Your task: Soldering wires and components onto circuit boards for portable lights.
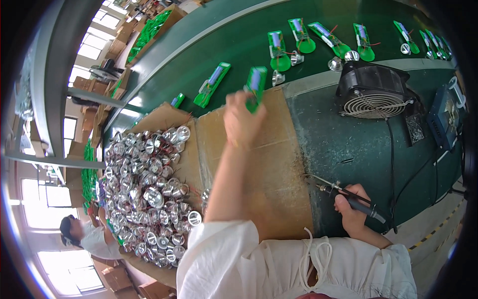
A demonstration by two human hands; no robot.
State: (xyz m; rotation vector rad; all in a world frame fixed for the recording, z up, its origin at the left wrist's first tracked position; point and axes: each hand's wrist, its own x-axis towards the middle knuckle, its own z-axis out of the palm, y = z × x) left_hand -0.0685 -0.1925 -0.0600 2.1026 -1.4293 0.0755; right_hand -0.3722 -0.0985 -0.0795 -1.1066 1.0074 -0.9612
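Observation:
My left hand (241, 119) is stretched out over the far end of the brown cardboard sheet (259, 169). Its fingers are closed on a green plastic lamp housing (257, 79) with a blue-violet cylinder inside; motion blurs both somewhat. My right hand (352, 207) grips a soldering iron (366, 207) by its dark handle, low at the right. The iron's thin metal tip points left, over the cardboard's right edge. Left of my left forearm lies a large heap of shiny silver reflector cups (149, 194) with red wires.
More green housings (279, 52), several with reflectors, lie along the green belt (239, 40) at the back. A black fan (373, 92) with a wire guard and a blue boxed device (443, 117) stand right, with cables trailing. Another person (92, 236) is at far left.

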